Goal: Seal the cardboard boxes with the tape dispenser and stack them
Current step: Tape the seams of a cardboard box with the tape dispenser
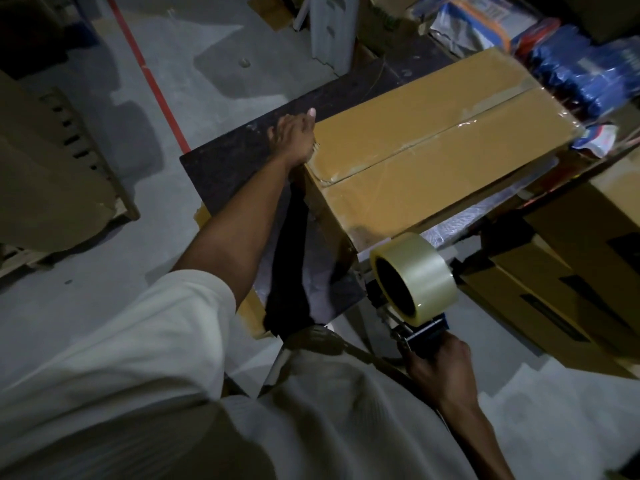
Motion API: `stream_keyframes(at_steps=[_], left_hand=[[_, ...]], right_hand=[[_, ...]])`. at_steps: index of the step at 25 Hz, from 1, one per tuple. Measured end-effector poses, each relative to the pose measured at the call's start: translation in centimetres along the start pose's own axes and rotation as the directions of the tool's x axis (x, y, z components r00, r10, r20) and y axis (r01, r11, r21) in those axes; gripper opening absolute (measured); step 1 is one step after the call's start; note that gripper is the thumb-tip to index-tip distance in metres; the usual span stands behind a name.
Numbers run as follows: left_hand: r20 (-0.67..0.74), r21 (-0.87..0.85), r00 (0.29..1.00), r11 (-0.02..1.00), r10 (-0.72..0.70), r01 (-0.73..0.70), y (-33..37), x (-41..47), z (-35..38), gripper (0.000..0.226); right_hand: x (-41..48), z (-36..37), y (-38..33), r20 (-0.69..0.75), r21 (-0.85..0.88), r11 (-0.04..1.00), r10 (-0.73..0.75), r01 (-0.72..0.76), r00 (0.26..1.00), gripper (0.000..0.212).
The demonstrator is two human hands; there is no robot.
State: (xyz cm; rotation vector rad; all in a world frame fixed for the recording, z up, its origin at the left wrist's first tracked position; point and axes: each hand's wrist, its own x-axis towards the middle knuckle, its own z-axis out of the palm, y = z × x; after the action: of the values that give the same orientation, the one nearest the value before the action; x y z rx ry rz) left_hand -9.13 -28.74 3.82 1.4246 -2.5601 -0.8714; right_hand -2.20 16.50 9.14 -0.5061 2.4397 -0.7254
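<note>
As left fingers (pixel 282 131) touch box (pixel 433 147), right fingers (pixel 433 353) grip dispenser (pixel 420 273) (nearby)

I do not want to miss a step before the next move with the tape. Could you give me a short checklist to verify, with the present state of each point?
1. Top seam of the cardboard box taped: ok, clear tape runs along it.
2. Left hand steadying the box: ok, it rests against the box's end.
3. Right hand holding the tape dispenser: ok, it grips the handle.
4. Tape roll has tape on it: ok.
5. Dispenser placed on the box: not ok, it is held off it.
6. Tape folded down over the box's ends: cannot tell.
</note>
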Motion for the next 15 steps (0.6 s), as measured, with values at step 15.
stream_keyframes(at_steps=[15], left_hand=[[-0.051, -0.045, 0.999, 0.999, -0.01, 0.008, -0.1, -0.2, 0.0, 0.066]], right_hand=[[0.1, -0.1, 0.5, 0.208, -0.298, 0.937, 0.248, -0.18, 0.946, 0.025]])
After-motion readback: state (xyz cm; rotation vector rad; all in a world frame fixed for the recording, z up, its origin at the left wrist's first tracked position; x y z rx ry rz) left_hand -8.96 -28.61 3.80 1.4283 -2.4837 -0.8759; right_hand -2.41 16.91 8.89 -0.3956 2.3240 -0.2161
